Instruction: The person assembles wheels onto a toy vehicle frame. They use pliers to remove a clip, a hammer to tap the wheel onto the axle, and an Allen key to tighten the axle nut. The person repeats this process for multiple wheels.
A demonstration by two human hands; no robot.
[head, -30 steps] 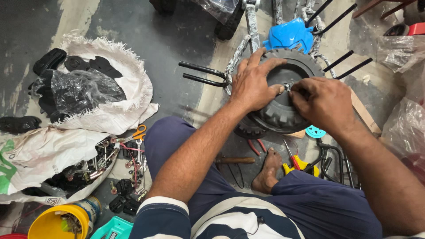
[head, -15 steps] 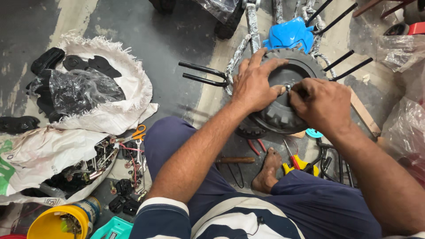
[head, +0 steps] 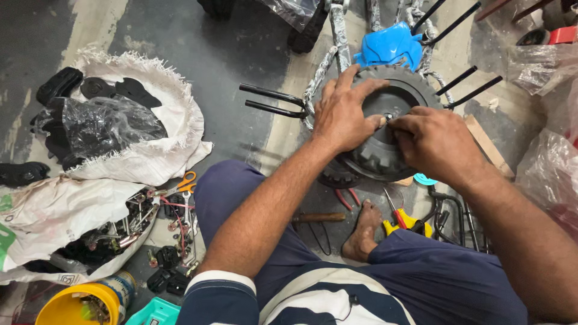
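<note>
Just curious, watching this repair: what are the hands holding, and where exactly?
The left hand presses on the black knobby wheel at its tread and rim. The right hand pinches something tiny at the hub; what, I cannot tell.

The scene is lit softly and evenly from above. Only faint shadows are seen on the floor [head: 229, 48]. Small glare is seen on plastic bags [head: 542, 66]. Edges are bent slightly.
</note>
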